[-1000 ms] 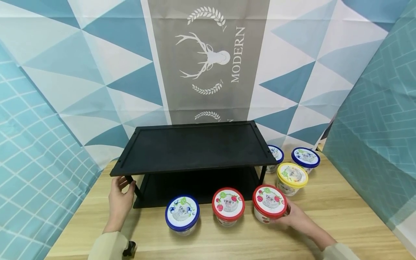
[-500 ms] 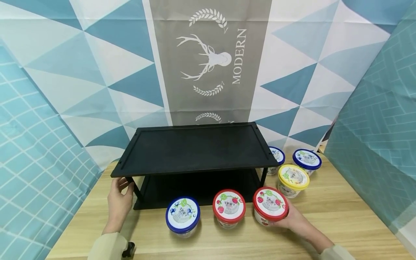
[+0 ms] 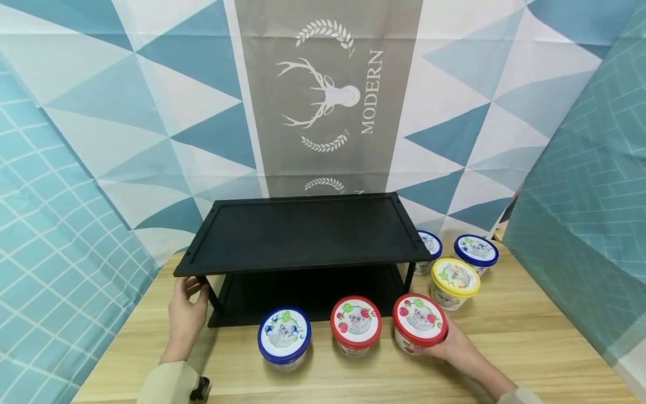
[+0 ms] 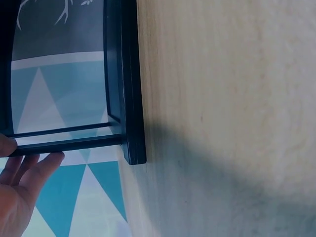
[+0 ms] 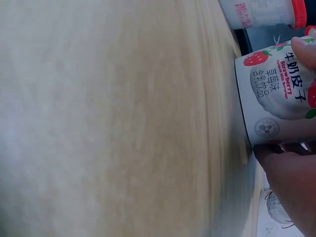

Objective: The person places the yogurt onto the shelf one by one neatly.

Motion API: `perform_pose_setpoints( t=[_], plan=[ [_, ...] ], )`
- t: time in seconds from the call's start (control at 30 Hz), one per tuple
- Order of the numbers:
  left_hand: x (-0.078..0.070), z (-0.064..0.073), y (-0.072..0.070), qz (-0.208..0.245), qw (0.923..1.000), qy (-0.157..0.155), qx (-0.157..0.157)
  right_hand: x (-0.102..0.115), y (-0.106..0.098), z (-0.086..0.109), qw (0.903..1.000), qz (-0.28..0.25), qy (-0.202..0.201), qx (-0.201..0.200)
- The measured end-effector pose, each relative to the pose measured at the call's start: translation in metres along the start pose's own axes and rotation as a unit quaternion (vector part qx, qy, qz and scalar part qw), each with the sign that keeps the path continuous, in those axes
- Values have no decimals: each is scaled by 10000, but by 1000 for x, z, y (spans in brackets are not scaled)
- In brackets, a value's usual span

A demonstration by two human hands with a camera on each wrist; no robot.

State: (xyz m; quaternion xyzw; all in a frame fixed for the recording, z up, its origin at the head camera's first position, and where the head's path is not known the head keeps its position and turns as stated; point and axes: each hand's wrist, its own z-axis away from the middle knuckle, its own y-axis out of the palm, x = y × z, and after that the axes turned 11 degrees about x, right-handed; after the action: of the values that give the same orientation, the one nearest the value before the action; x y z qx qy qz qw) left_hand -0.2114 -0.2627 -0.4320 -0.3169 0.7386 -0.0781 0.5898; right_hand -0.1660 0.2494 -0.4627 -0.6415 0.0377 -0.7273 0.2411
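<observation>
Gripping a red-lidded strawberry cup (image 3: 419,322) from its right side, the person's right hand (image 3: 456,345) has its fingers curled round the white wall of the cup, which stands upright on the wooden table (image 3: 530,348) near the front edge; the right wrist view shows a fingertip on the cup's printed label and the thumb against its base. Just left of it stands a second red-lidded cup (image 3: 355,325), and further left a blue-lidded cup (image 3: 284,338), the three in a row before the black two-tier shelf (image 3: 303,235). At the shelf's front left corner the left hand (image 3: 185,317) rests with fingers straight and slightly spread, their tips touching the corner leg under the top tier; the left wrist view shows the fingers (image 4: 34,170) laid against a thin black bar. Beyond the held cup, to the right of the shelf, sits a yellow-lidded cup (image 3: 454,282), and behind it two more blue-lidded cups (image 3: 475,253), one partly hidden by the shelf. A backdrop (image 3: 328,95) of blue and white triangles with a grey deer banner closes the scene.
</observation>
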Motion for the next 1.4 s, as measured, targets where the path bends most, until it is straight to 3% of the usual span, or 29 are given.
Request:
perform_pose_setpoints(
  t=[0.23, 0.47, 0.73, 1.0, 1.4],
  plan=[
    [1, -1, 1, 24, 10000, 85, 2, 7, 0, 4, 9998, -163, 102, -55],
    [3, 0, 0, -37, 9999, 101, -82, 19, -6, 4, 9996, -48, -77, -258],
    [2, -1, 1, -17, 9999, 82, -61, 35, -13, 11, 9987, 99, 221, -443],
    [4, -1, 1, -12, 9998, 163, -139, 48, -23, 19, 9973, 381, 165, -601],
    [3, -1, 0, -28, 9999, 107, -36, 73, -25, 26, 9966, 399, 141, -705]
  ],
)
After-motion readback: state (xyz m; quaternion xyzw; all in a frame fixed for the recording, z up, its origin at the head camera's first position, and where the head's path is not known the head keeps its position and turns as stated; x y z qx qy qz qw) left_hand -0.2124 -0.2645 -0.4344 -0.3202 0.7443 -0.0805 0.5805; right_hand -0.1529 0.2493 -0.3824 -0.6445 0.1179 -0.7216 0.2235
